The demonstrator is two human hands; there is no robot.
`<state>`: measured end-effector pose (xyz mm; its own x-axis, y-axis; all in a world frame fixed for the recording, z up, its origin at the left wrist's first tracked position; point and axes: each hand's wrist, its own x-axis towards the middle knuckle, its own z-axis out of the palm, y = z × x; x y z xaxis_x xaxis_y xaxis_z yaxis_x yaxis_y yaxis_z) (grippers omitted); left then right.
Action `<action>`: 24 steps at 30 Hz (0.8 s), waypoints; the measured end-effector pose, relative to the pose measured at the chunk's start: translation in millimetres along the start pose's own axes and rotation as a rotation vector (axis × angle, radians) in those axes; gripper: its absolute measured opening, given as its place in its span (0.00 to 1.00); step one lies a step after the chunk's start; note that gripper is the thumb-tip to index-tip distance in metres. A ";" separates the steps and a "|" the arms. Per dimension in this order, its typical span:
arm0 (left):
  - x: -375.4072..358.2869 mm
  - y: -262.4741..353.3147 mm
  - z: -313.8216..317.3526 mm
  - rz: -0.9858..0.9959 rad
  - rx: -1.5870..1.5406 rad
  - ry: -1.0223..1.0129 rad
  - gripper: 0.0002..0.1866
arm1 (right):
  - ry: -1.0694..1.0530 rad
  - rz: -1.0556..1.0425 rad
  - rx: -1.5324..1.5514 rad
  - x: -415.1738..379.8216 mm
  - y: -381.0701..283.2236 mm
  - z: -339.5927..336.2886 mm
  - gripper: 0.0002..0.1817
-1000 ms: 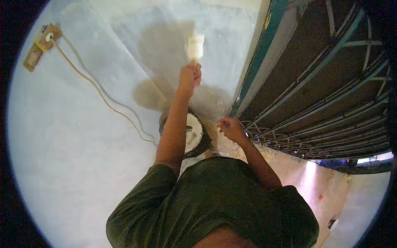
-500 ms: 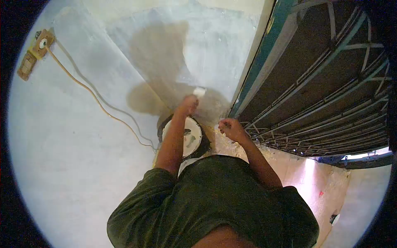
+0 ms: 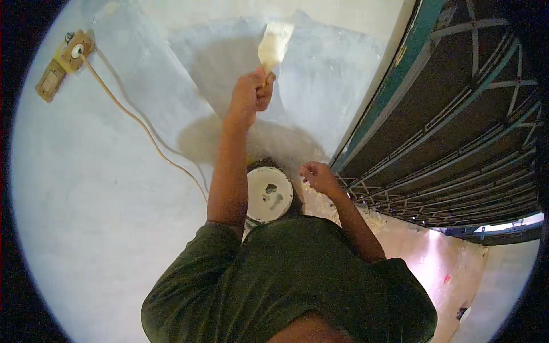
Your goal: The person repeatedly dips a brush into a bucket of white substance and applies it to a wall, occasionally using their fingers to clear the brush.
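Note:
My left hand (image 3: 251,94) is closed around the handle of a wide paintbrush (image 3: 275,43) coated in pale, cream-coloured paint. The brush points up against the grey-white wall (image 3: 320,74), where a darker, wet-looking area spreads around it. Below that arm stands a round bucket (image 3: 257,197) with a whitish rim and inside; dark patches show at its middle. My right hand (image 3: 317,177) hangs right of the bucket, its fingers loosely curled, with nothing visible in them.
A dark metal lattice shutter (image 3: 457,131) with a green frame (image 3: 394,68) rises at the right. On the left wall, a cable (image 3: 134,120) runs from a socket box (image 3: 77,50) down behind my left arm. Pale debris lies on the floor (image 3: 412,251).
My left hand has moved up the wall with the paintbrush, away from the bucket, which is now less covered by the arm. My right hand has stayed in nearly the same place.

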<state>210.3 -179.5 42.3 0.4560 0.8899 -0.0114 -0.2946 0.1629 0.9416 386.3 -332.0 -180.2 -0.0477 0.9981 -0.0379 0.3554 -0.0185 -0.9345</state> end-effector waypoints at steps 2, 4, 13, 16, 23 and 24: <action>27.1 -54.7 -17.8 -0.030 0.132 0.173 0.16 | 0.005 0.023 0.003 -2.5 -5.1 3.0 0.17; 45.5 -121.2 -33.1 -0.073 0.209 0.258 0.17 | 0.028 0.053 0.017 -4.5 2.9 7.5 0.17; 17.0 -314.5 -117.0 -0.786 0.172 0.116 0.15 | 0.108 0.168 0.022 -20.8 6.2 17.9 0.19; 51.0 -350.8 -142.9 -0.774 0.089 -0.013 0.12 | 0.100 0.174 -0.012 -20.4 3.3 25.4 0.19; 34.1 -31.0 -76.4 -0.503 0.047 -0.264 0.08 | 0.061 0.163 0.032 -18.4 -16.8 45.0 0.18; 19.8 -2.9 -65.9 -0.505 0.048 -0.265 0.08 | 0.062 0.164 0.034 -19.0 -17.3 48.1 0.18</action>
<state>164.7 -134.3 17.1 0.7269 0.5686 -0.3851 0.0501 0.5153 0.8555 336.2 -353.4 -180.4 0.0661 0.9831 -0.1704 0.3220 -0.1827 -0.9289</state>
